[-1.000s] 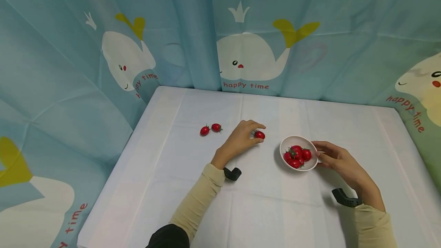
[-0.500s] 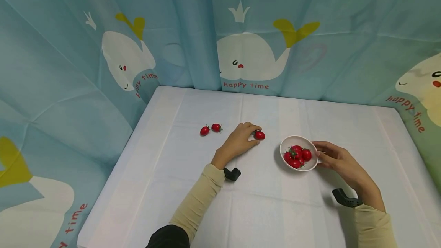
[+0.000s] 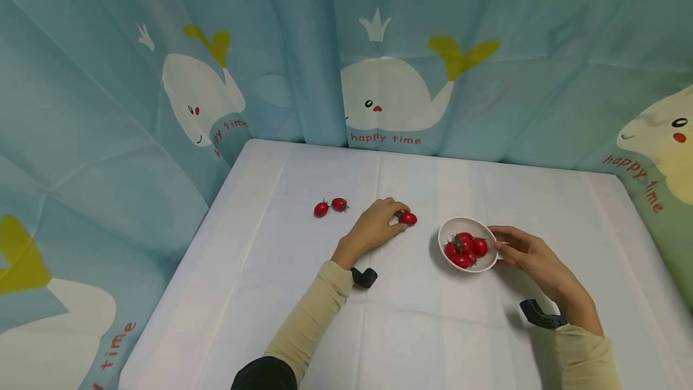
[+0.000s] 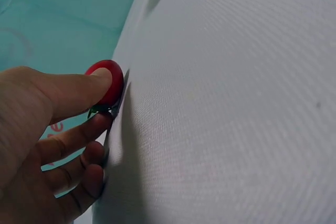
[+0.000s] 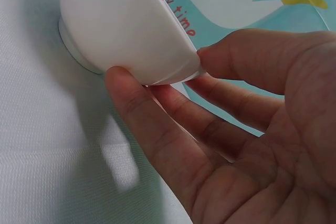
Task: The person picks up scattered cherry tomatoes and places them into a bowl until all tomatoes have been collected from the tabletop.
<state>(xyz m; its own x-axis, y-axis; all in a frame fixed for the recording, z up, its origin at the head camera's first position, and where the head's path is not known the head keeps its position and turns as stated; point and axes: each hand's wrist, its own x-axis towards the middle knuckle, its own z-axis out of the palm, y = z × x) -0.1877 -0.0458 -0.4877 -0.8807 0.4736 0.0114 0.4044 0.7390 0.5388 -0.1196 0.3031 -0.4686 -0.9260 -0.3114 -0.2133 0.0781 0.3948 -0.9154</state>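
My left hand [image 3: 373, 225] pinches a red cherry tomato [image 3: 409, 218] at the middle of the table, its thumb lying on the tomato [image 4: 107, 85] in the left wrist view. The index finger there is mostly hidden. Further right, my right hand [image 3: 536, 256] holds the rim of a small white bowl [image 3: 441, 251]. In the right wrist view the thumb sits at the rim of the bowl [image 5: 115, 24], with other fingers against its outside. Several cherry tomatoes [image 3: 463, 245] with green stems lie in the bowl.
Left of my left hand, two more cherry tomatoes, one nearer [image 3: 321, 209] and one farther [image 3: 340, 204], lie close together. A white cloth covers the table [image 3: 303, 167]. A blue curtain [image 3: 292, 47] with printed whales hangs along the back and left side.
My left hand's thumb and fingers have closed in on the cherry tomato, which stays in about the same spot. My right hand and the bowl hold still; the head view has shifted slightly.
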